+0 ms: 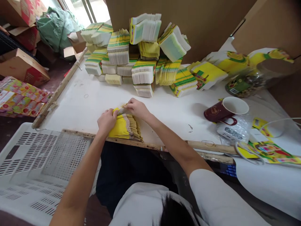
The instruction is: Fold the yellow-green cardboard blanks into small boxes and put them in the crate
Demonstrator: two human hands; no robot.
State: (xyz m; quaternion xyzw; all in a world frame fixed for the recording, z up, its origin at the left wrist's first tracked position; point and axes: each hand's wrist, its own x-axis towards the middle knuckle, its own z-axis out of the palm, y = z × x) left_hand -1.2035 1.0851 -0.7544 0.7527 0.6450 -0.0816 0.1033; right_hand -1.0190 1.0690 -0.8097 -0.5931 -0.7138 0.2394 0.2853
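Observation:
A fanned stack of yellow packets (123,128) lies at the front edge of the white table, below both hands. My left hand (107,121) is closed on the left end of a yellow packet at the back of that stack. The fingers of my right hand (136,107) pinch the right end of the same packet, where its pale side shows. Behind the hands, bundles of yellow, green and white packets (143,72) are piled in rows against a brown board.
A maroon mug (215,113) lies at the right, beside a plastic-wrapped white device (231,131) and a clear jar (244,84). A white plastic crate (63,157) stands at the lower left. A wooden strip (150,145) edges the table (72,110).

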